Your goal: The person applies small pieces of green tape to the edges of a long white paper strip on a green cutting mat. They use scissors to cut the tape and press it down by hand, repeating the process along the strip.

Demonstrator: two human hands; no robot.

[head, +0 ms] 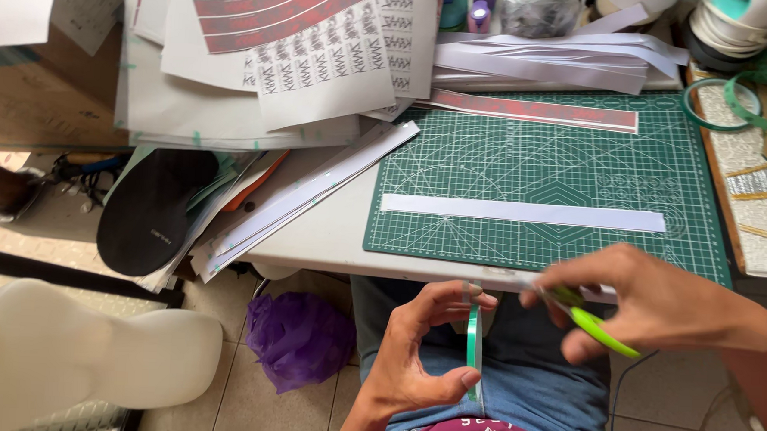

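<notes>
- While the left hand [416, 346] pinches a thin green tape strip [472, 349] upright over the lap, below the counter [331, 235] edge;
- right hand [647, 305] grips lime-handled scissors [590, 324], blurred, seemingly at the strip's top;
- green gridded cutting mat [558, 163] carries a long white paper strip [521, 213].

We see a green cutting mat [558, 163] on the surface [331, 235], with a white paper strip [521, 213] lying across it and a red printed strip [535, 111] at its far edge. Far left sits a pile of printed sheets [270, 55]. A black insole [155, 210] hangs off the left edge. Below, a purple bag [296, 337] lies on the tiled floor [246, 408].
</notes>
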